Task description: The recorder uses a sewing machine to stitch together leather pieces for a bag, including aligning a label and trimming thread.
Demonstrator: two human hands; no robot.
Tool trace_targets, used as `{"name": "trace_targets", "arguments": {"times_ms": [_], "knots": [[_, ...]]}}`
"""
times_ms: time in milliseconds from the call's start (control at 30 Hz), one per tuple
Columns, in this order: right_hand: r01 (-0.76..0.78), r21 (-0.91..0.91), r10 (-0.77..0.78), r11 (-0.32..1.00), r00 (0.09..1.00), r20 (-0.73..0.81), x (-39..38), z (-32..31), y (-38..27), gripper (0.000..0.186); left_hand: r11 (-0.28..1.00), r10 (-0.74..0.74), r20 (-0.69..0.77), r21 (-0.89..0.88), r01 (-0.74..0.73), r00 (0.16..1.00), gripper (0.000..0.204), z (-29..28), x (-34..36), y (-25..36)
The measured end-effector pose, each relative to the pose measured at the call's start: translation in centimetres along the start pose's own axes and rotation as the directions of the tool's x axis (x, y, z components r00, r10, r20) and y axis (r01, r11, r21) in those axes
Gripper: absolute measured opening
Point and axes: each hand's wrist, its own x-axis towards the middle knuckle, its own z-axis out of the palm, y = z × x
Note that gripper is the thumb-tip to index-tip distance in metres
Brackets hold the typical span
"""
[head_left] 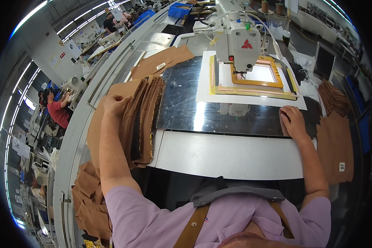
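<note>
My left hand (117,105) grips the top of a thick stack of brown fabric pieces (148,120) at the left of the work surface. My right hand (292,120) rests near the right of the dark metal plate (180,118), fingers loosely bent and apart from the thumb, with nothing visible in them. Beyond the plate, a yellow frame (258,84) sits under the head of an industrial sewing machine (239,43), over a white sheet (202,95).
More brown pieces (161,58) lie at the back left, others (89,198) at lower left and a pile (334,144) at the right. A monitor (321,62) stands back right, a blue bin (179,10) at the back. A co-worker in red (58,109) sits beyond the rail at left.
</note>
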Motion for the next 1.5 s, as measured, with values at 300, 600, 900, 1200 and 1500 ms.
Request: {"name": "trace_targets", "arguments": {"times_ms": [300,600,900,1200,1500], "knots": [[-0.041,0.007,0.041,0.999,0.999,-0.003,-0.2,0.0,-0.1,0.024,0.987,-0.098,0.156,0.143,0.076,0.983,0.022,-1.2,0.7,1.0],[0.000,0.049,0.002,0.999,1.000,-0.027,0.6,0.6,-0.3,0.022,0.514,-0.438,0.124,-0.778,0.362,0.890,0.022,-1.5,1.6,-4.5],[-0.017,0.094,0.019,0.995,0.999,-0.027,0.7,0.6,-4.7,0.024,-0.067,0.477,0.156,-0.975,0.212,0.865,0.008,2.4,-10.6,21.3],[-0.495,0.844,0.342,0.206,0.845,0.412,2.3,-0.4,-0.3,0.058,0.437,0.900,0.323,-0.673,-0.597,0.293,0.070,14.4,-27.6,27.4],[-0.569,0.823,0.400,-0.010,0.752,0.525,1.4,-3.2,5.1,0.081,0.430,0.885,0.368,-0.406,-0.807,0.287,0.075,12.2,-24.1,30.6]]}}
